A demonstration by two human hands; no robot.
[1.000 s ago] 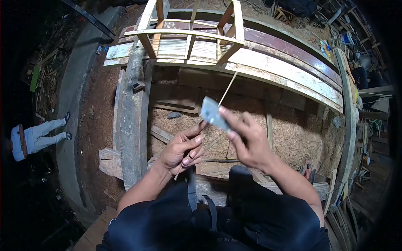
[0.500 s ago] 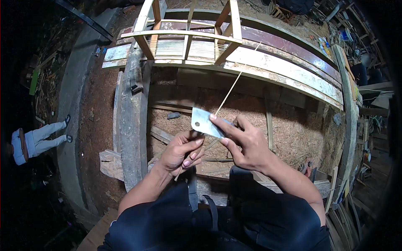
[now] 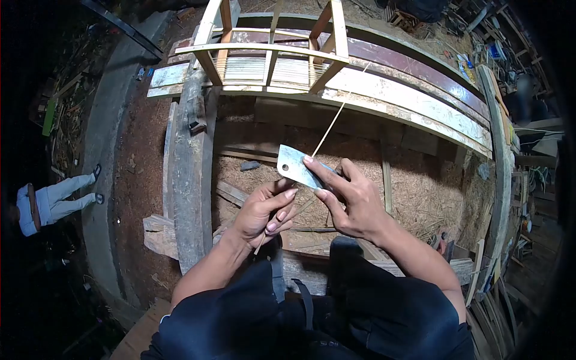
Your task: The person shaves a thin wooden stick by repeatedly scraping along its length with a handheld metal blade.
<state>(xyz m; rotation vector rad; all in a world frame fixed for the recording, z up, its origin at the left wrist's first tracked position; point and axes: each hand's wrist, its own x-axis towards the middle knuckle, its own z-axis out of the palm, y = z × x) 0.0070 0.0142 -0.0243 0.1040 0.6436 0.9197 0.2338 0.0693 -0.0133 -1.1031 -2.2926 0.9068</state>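
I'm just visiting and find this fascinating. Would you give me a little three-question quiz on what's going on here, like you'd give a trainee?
1. True or false: the wooden frame rests on the pale planks.

2. Multiple choice: what does the right hand hold?
a) a hammer
b) a flat grey plate with a round hole
c) a paintbrush

3. Fill in the blank: the near end of the thin stick sticks out below the ____ hand.

Key:
1. True.
2. b.
3. left, as in the left hand.
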